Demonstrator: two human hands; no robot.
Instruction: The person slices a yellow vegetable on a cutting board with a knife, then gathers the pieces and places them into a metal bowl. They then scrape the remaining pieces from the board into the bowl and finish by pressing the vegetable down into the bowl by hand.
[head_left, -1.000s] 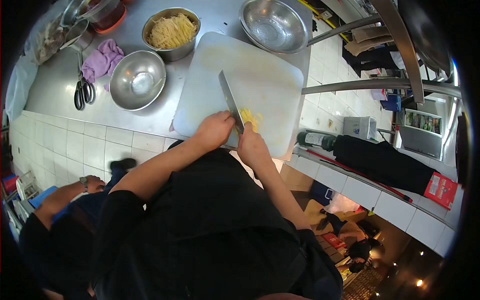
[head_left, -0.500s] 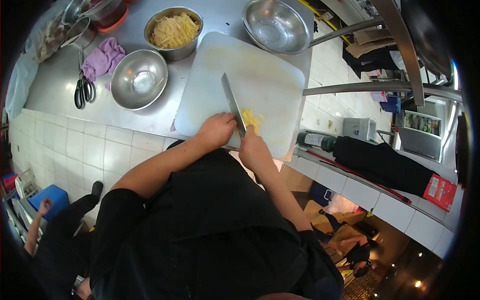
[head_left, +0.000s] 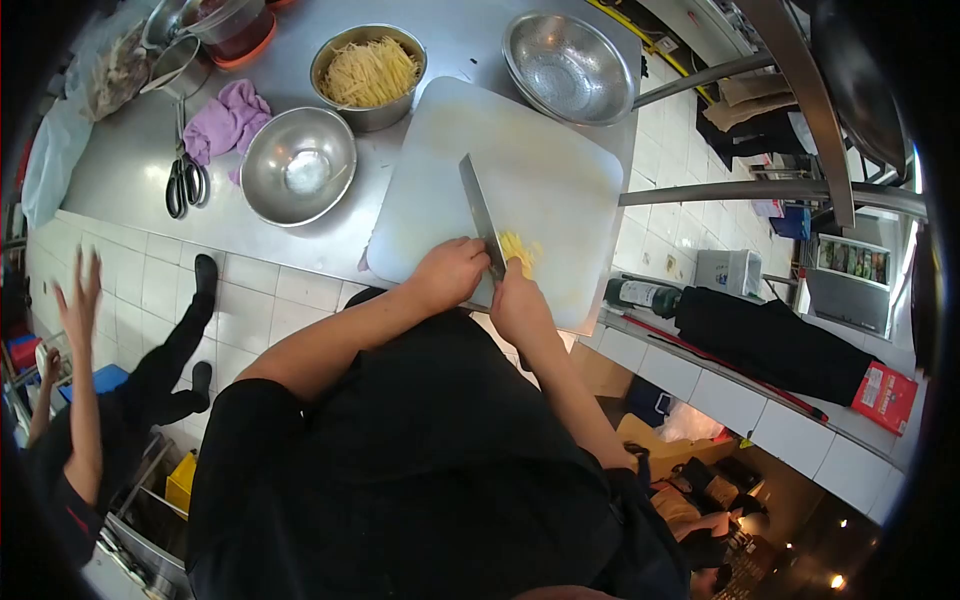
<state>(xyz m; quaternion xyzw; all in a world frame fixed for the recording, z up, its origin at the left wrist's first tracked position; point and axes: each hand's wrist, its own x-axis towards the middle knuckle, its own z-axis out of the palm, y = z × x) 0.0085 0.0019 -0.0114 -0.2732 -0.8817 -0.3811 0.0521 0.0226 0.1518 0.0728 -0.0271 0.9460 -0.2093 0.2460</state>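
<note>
My right hand (head_left: 521, 303) grips the handle of a kitchen knife (head_left: 478, 204), its blade pointing away from me over a white cutting board (head_left: 560, 175). Beside the blade, my left hand (head_left: 450, 273) has its fingers curled down on the board; whatever lies under them is hidden. Thin yellow shreds (head_left: 517, 250) lie in a small pile just right of the blade. Beyond the board's far left corner, a metal pot (head_left: 385, 112) holds a heap of pale yellow shreds. A steel bowl (head_left: 300, 166) stands left of the board.
A perforated steel bowl (head_left: 568, 68) sits at the board's far right corner. Scissors (head_left: 186, 183) and a purple cloth (head_left: 228, 120) lie on the steel table (head_left: 120, 185). Metal rails (head_left: 720, 193) run along the right. Another person's arm (head_left: 82, 390) is raised at left.
The view has shifted slightly, moving the table right and down in the picture. Both hands and the knife keep nearly the same place on the board. The person at left has raised an arm.
</note>
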